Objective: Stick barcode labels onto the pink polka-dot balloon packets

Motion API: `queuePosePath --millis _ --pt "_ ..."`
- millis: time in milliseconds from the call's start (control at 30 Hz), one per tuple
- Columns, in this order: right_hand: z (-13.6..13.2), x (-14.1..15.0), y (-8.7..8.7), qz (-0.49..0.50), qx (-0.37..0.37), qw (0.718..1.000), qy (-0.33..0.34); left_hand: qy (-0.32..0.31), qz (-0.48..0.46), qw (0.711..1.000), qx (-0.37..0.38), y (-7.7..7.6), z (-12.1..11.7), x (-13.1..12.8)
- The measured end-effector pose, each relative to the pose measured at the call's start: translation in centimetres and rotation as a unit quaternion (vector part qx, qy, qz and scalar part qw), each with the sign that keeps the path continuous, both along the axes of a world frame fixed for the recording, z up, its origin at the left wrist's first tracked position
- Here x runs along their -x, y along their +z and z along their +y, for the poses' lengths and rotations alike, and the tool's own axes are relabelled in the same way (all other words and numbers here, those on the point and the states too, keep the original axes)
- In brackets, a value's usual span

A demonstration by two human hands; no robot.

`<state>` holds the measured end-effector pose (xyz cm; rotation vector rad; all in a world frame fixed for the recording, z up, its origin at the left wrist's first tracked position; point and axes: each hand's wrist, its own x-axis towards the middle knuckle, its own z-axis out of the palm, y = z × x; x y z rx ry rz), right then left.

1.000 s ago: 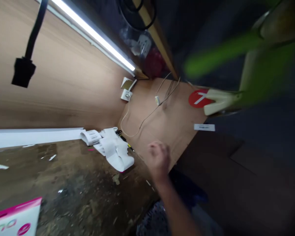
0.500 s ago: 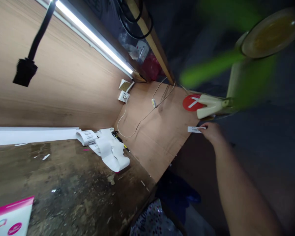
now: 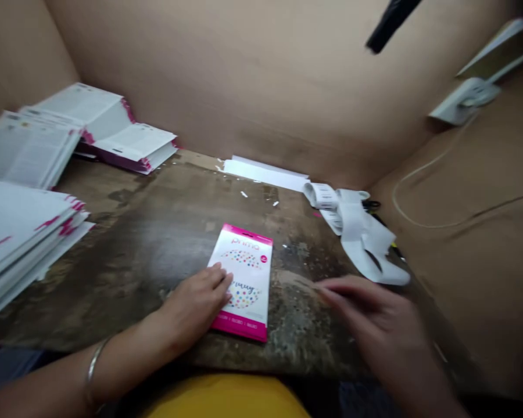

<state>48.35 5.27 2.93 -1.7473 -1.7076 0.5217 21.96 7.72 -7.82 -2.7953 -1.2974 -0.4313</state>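
Note:
A white packet with pink bands and dotted designs [image 3: 253,276] lies flat on the worn dark table [image 3: 165,232] in front of me. My left hand [image 3: 200,302] rests on the packet's left side, its fingers laid flat on it. To the right of the packet, my right hand [image 3: 375,325] hovers over the table with thumb and forefinger pinched together. Motion blur hides whatever may be between those fingertips. Beyond the right hand, a curling strip of white labels [image 3: 353,226] lies in the far right corner.
Stacks of white and pink packets [image 3: 131,142] stand at the back left, with another pile [image 3: 26,232] nearer at the left. A folded white paper strip [image 3: 265,174] lies along the back wall. A socket box [image 3: 466,98] with a cable hangs on the wall at right.
My view has swung left and down from the fan to the table. My right hand, which held a small printed label by the fan, is now beside the packet. My left hand has come into view.

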Motion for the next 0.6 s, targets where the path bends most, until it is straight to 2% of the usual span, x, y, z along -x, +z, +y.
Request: queuePosePath --millis 67,133,233,433,600 --pt "1.8 3.3 -2.5 0.113 0.066 0.990 0.055 -0.001 0.003 1.000 0.013 0.2 -0.1 -0.2" --pt "4.0 5.1 -4.5 0.196 0.101 0.973 0.068 -0.001 -0.006 1.000 0.020 0.1 -0.5 -0.2" --pt "6.8 5.9 -6.0 0.230 0.122 0.963 0.075 0.000 -0.015 1.000 0.019 -0.3 -0.9 0.2" --pt "7.5 6.3 -6.4 0.259 0.191 0.941 0.107 0.011 -0.015 1.000 0.006 -0.7 -1.0 0.2" --pt "7.7 5.6 -6.3 0.261 0.171 0.946 0.085 0.008 -0.020 1.000 -0.006 -0.3 -0.9 0.1"
